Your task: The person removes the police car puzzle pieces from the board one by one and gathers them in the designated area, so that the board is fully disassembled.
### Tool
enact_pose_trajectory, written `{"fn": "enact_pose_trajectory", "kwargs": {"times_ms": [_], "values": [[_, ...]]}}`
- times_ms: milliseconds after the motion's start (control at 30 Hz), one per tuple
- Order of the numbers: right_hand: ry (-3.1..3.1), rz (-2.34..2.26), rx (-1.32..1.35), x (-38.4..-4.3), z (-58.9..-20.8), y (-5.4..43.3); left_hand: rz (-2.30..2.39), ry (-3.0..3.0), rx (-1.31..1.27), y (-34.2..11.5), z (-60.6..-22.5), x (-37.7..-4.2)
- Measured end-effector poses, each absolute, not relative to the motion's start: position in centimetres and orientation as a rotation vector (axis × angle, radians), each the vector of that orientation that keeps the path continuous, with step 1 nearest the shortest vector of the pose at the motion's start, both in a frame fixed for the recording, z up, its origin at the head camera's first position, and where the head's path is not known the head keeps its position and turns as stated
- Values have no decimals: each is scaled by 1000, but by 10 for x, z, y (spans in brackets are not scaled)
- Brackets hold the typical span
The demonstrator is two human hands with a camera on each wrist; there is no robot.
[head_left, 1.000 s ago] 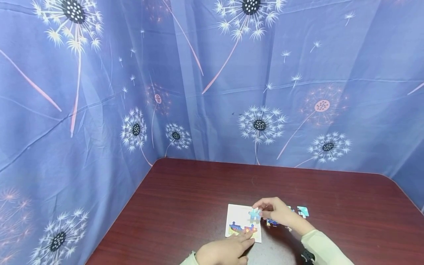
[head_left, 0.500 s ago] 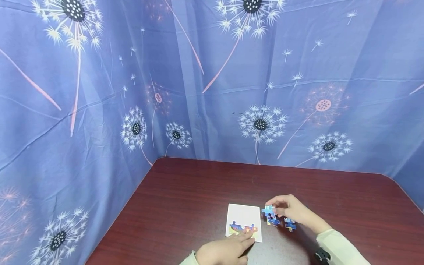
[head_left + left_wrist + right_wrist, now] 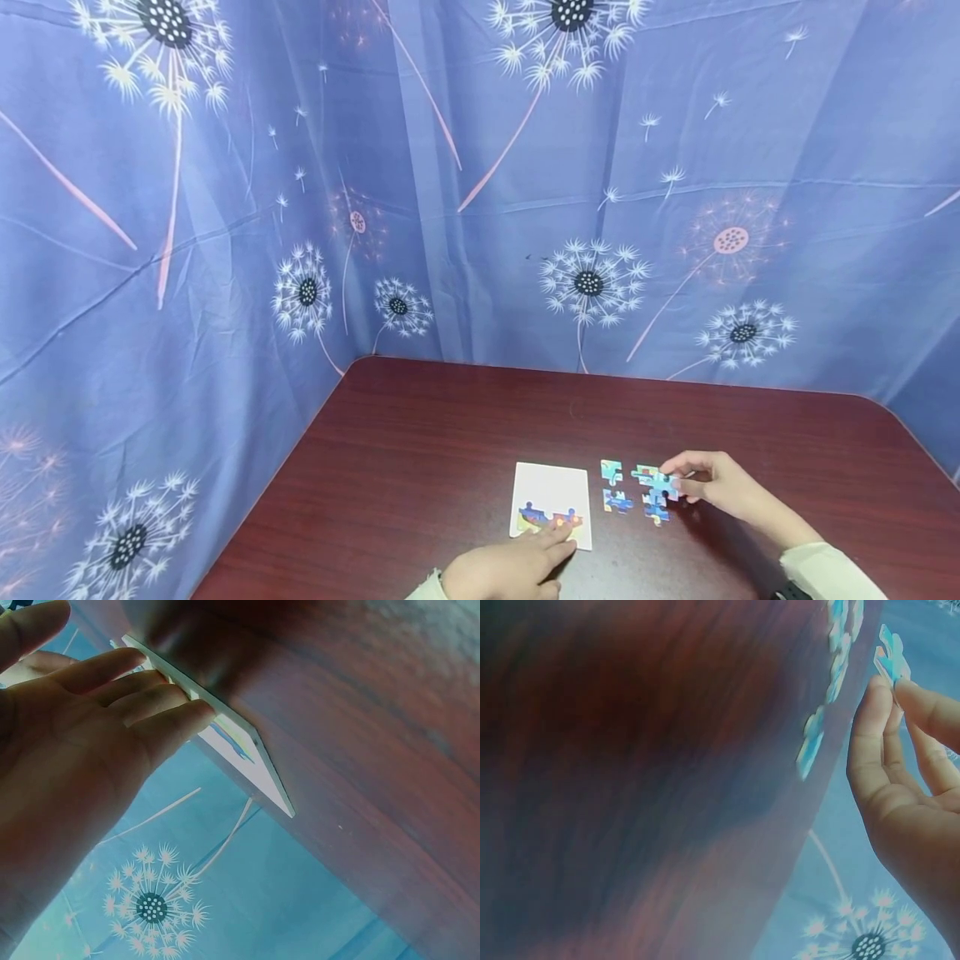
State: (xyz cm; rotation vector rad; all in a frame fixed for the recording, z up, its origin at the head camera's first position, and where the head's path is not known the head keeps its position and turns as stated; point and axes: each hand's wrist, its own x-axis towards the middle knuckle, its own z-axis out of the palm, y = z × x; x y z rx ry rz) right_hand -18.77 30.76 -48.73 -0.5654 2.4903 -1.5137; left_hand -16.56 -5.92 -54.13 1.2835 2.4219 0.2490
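My left hand [image 3: 510, 567] lies with straight fingers on the lower edge of a white puzzle board [image 3: 551, 483]. Blue, red and yellow puzzle pieces [image 3: 534, 514] fill the board's lower part, partly under the fingertips; its upper part is bare white. To the right, my right hand [image 3: 720, 483] pinches a light-blue puzzle piece [image 3: 891, 656] between thumb and fingers. In the head view that piece overlaps loose pieces on the table. One loose corner piece [image 3: 611, 472] and a dark-blue piece [image 3: 617, 501] lie just right of the board; another blue piece [image 3: 656, 510] lies below the right fingertips.
The dark red wooden table [image 3: 450, 433] extends behind and to both sides of the board. Blue curtains with dandelion prints [image 3: 487, 275] stand along the table's back and left edges. In the right wrist view, several loose pieces [image 3: 838, 667] lie in a row.
My right hand has moved right, from over the board's upper right corner to over the loose pieces, holding a light-blue piece throughout. Pieces it covered now show. My left hand stays put.
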Motion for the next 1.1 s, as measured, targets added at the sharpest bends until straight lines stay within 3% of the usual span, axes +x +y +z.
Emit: {"fn": "enact_pose_trajectory", "kwargs": {"times_ms": [1100], "values": [[2510,-1430,-429,-169,-500,340,236,2432,1285,-58,-544,-166]]}}
